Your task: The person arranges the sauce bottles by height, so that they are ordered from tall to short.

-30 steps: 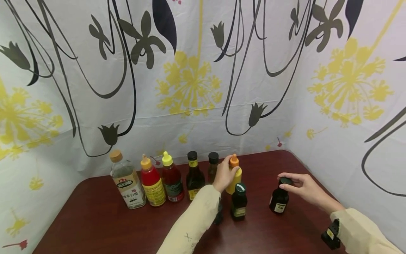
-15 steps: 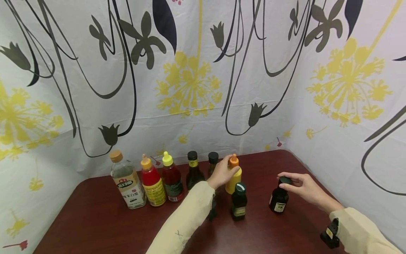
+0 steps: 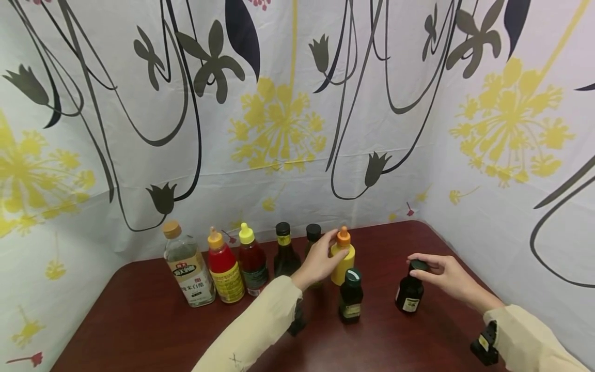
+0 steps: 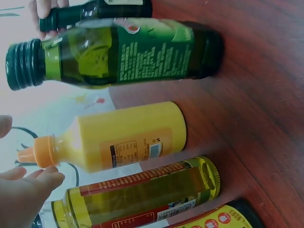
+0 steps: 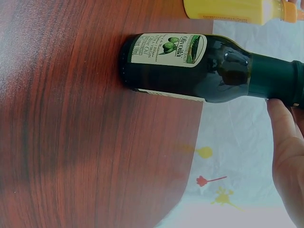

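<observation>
In the head view my left hand [image 3: 321, 261] is beside a yellow squeeze bottle [image 3: 343, 266] with an orange nozzle cap. The left wrist view shows that hand's fingers [image 4: 47, 183] spread loosely about the orange cap [image 4: 43, 152], with a gap between them and the thumb; light contact cannot be ruled out. My right hand [image 3: 446, 276] pinches the top of a small dark olive oil bottle [image 3: 409, 294], which stands upright. Its label [image 5: 168, 50] faces the right wrist camera. A second dark-green-capped bottle [image 3: 350, 299] stands between the hands.
Leftward along the table [image 3: 153, 330] stand a clear white vinegar bottle [image 3: 189, 274], a red squeeze bottle [image 3: 225, 271], a yellow-capped sauce bottle [image 3: 253, 266], a dark sauce bottle [image 3: 285, 258] and a black-capped bottle [image 3: 313, 233]. Patterned cloth [image 3: 279, 181] hangs behind.
My left hand and forearm have shifted slightly left and the fingers have loosened from the yellow squeeze bottle's cap. The right hand and the bottles have stayed in place.
</observation>
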A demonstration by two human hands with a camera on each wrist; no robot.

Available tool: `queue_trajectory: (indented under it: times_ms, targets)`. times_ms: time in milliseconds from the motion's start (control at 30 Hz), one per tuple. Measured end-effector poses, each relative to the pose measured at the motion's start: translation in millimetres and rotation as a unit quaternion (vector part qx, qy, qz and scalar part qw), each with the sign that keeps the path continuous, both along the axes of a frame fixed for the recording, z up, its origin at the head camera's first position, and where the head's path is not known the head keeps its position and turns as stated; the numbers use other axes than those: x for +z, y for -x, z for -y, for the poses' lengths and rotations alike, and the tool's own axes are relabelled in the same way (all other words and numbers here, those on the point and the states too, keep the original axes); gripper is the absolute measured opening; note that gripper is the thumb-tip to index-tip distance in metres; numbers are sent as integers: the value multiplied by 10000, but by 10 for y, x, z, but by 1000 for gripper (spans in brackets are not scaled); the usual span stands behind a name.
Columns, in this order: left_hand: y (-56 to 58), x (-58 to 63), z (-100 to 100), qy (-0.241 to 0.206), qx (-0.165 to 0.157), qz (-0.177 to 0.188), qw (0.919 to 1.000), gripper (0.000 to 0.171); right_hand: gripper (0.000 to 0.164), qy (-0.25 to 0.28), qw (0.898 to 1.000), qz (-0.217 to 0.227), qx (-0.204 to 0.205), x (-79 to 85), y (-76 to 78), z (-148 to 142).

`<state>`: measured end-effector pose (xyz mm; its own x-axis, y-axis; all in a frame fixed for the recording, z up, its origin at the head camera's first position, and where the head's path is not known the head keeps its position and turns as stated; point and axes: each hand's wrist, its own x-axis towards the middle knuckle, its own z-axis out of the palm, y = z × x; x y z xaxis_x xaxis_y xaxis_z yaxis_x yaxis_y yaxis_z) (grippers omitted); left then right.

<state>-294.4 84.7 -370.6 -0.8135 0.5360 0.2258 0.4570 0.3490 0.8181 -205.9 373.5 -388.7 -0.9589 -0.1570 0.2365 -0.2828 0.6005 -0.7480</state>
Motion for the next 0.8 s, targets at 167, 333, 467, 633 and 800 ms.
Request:
queue_trajectory:
  times_ms: [167, 333, 467, 633, 800]
  targets:
    - [-101, 2, 66, -176, -196, -31, 9996, 56, 40, 35, 10000, 24, -11, 9, -4, 5]
    - [-232, 0, 96, -403, -582, 105, 9974, 52, 42, 18, 10000, 89, -29, 16, -8, 9]
    - [-326, -31, 107, -453, -919, 213, 9945, 50, 42, 26, 9999, 156, -28, 24, -14, 9]
    - [-395, -97, 123, -372, -1163, 174, 9924, 49, 42, 57, 9998, 183, -29, 26, -13, 13]
    - [-406, -175, 125, -199, -1111, 117, 9935, 50, 42, 59, 9999, 136, -44, 15, -12, 11]
